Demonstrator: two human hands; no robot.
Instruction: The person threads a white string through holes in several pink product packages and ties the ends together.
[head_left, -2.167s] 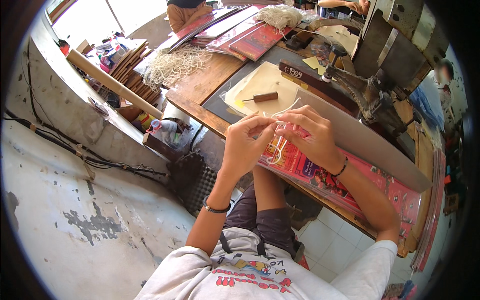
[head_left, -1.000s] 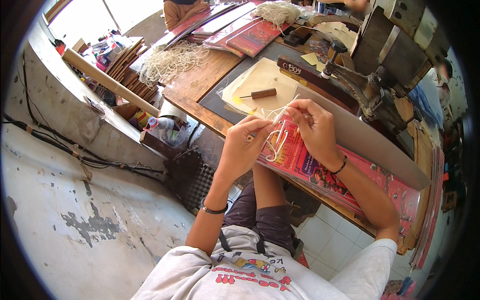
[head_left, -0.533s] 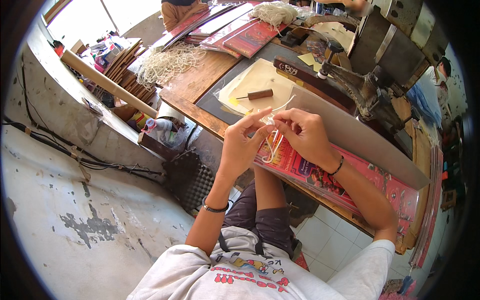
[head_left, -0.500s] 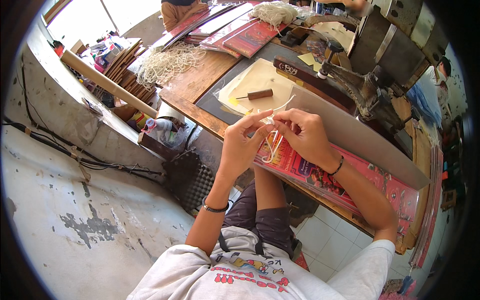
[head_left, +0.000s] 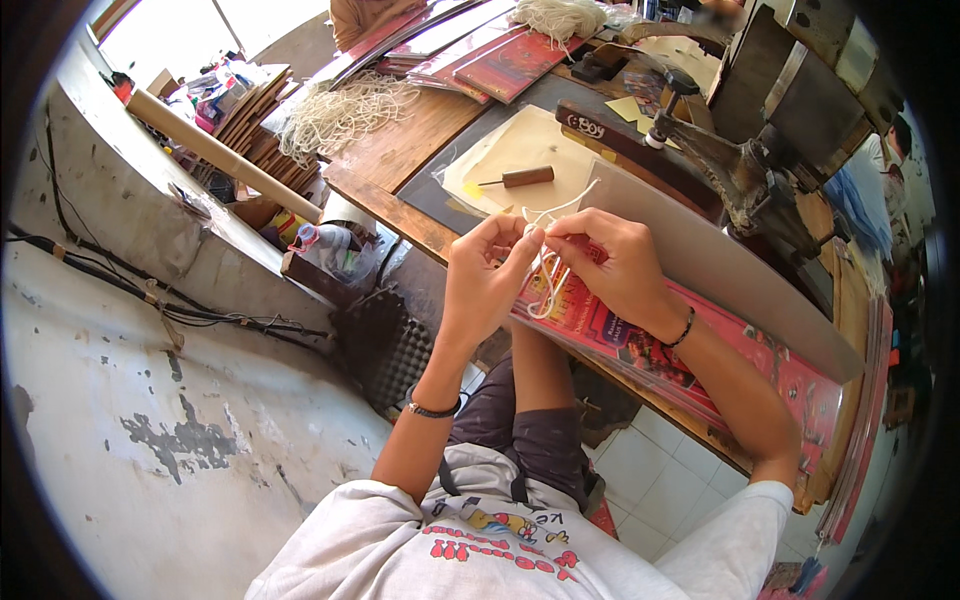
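Note:
Between my two hands is a white cord (head_left: pixel 546 300), looped and crossing itself over the near end of a red printed board (head_left: pixel 640 335). My left hand (head_left: pixel 487 268) pinches the cord with thumb and index finger. Beside it my right hand (head_left: pixel 612 262) pinches the same cord, fingertips almost touching the left ones. One cord end points up and away past my fingers, and loops hang below them. Whether a knot sits between the fingertips is hidden. Just beyond my hands, an awl (head_left: pixel 527 177) with a wooden handle lies on cream-coloured sheets (head_left: pixel 560 143).
A grey panel (head_left: pixel 720 255) stands along the red boards at right, near a dark metal clamp-like machine (head_left: pixel 745 180). Tangled white cord (head_left: pixel 345 115) and stacked red boards (head_left: pixel 510 70) cover the far wooden table (head_left: pixel 400 150). A peeling wall (head_left: pixel 150 400) runs along the left.
My fingertips have drawn closer together around the cord, and its loops have shifted. The left fingers are more curled. The whole view has moved slightly.

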